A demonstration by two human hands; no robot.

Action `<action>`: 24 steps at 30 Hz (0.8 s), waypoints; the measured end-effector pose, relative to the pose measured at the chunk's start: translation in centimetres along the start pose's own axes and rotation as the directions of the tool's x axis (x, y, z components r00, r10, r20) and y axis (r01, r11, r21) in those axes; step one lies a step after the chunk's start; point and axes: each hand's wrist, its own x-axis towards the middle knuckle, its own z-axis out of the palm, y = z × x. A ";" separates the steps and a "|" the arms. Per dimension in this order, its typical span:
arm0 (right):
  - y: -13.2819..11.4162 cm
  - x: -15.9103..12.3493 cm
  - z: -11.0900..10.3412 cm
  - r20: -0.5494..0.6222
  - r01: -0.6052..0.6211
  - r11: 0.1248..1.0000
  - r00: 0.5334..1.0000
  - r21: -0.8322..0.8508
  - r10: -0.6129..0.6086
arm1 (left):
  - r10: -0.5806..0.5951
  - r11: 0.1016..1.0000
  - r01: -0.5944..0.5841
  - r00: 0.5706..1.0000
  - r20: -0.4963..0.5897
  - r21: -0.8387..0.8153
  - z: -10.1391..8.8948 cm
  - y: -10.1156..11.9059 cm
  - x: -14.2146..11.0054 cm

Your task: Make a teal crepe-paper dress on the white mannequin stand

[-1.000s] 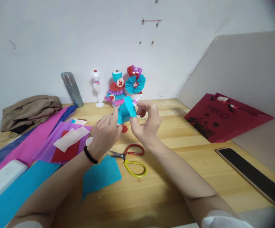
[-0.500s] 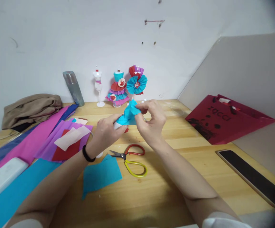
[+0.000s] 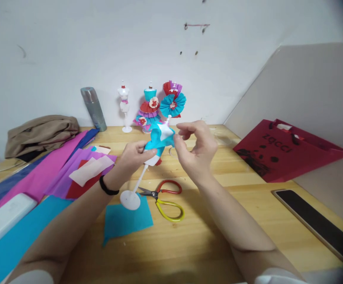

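A small white mannequin (image 3: 151, 159) on a stand is held tilted above the table, its round base (image 3: 130, 200) toward me. Turquoise crepe paper (image 3: 156, 142) wraps its torso, leaving part of the white chest bare. My left hand (image 3: 134, 154) grips the mannequin and paper around the waist. At the paper's right edge is my right hand (image 3: 197, 148), thumb and forefinger apart, the thumb tip at or close to the paper. Below lie scissors (image 3: 156, 194) with one red and one yellow handle, and a loose turquoise paper piece (image 3: 128, 221).
Along the wall stand a bare mannequin (image 3: 124, 103), two paper-dressed ones (image 3: 150, 94) (image 3: 173, 104) and a flask (image 3: 93, 108). Coloured crepe sheets (image 3: 45, 161), a white case (image 3: 7, 221) and brown cloth (image 3: 42, 136) lie left. A red bag (image 3: 289, 150) and phone (image 3: 313, 221) are right.
The mannequin has tilted so that its stand and base now show toward me. My right fingers have parted and drawn slightly right from the paper, exposing the white chest.
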 end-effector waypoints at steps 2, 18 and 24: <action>-0.1 0.1 -0.2 -0.023 0.037 0.999 0.999 0.003 -0.037 | -0.083 0.983 0.092 0.995 0.060 -0.160 -0.4 0.1 0.2; 0.8 -2.3 1.8 0.380 0.321 0.946 0.881 -0.043 -0.282 | -0.093 0.940 0.073 0.995 -0.045 -0.334 -0.4 0.6 0.2; 1.2 -2.9 2.6 0.304 0.169 0.985 0.938 0.023 -0.168 | -0.056 0.925 0.021 0.995 -0.082 -0.378 -0.7 0.2 0.2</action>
